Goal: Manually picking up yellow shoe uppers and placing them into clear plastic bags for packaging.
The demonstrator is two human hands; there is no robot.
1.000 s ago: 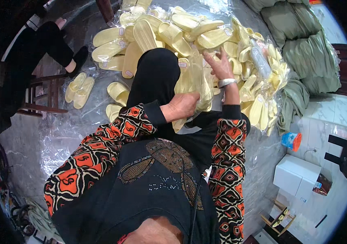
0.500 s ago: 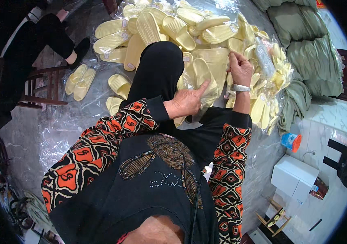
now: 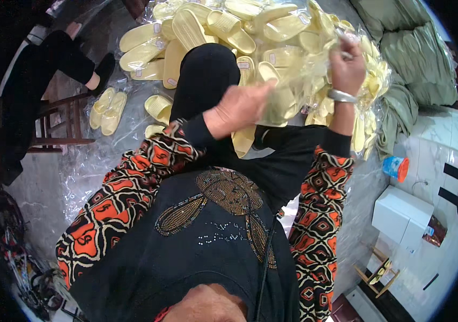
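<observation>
Clear plastic bag (image 3: pixel 278 107), gripped by my left fingers (image 3: pixel 264 90) and right fingers (image 3: pixel 348 48), now stretches wider, seemingly tautened, right of my knee (image 3: pixel 208 70).

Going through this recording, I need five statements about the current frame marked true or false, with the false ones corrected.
1. Clear plastic shows between the left hand and the right hand. True.
2. The right hand is lower in the picture than the left. False: it is higher.
3. A silver bracelet circles the right wrist. True.
4. The piled slippers are blue. False: they are pale yellow.
5. Every slipper lies in the pile. False: a separate pair lies near the wooden chair.
</observation>
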